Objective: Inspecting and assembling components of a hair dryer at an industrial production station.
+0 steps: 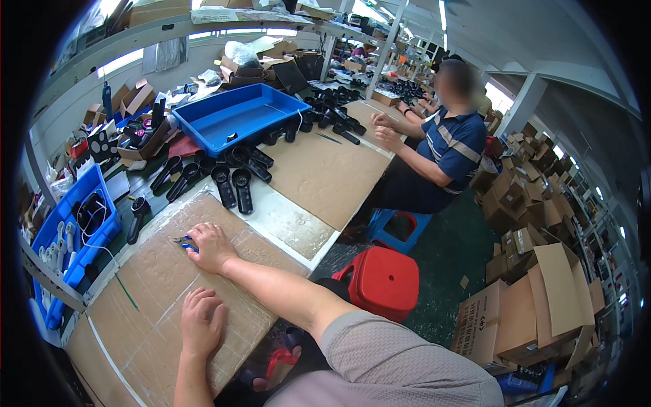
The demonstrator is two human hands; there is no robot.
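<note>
My right hand (213, 248) lies on the cardboard-covered bench top (146, 292), its fingers closed over small blue-handled pliers (188, 245). The metal jaws point left, past the fingertips. Closer to me, my left hand (202, 320) rests on the same cardboard with loosely bent fingers and the thumb apart. Nothing shows in it. Beyond my right hand, two black handheld housings with round heads (242, 190) lie side by side. Another black housing (138, 218) sits farther left, and a thin green strip (127, 292) lies on the cardboard left of my left hand.
A large blue tray (196, 136) stands at the back among more black housings. At left, a blue bin (102, 227) holds white parts and a cable. A co-worker (444, 146) sits along the bench to the right. A red stool (384, 283) and cardboard boxes (536, 312) occupy the floor.
</note>
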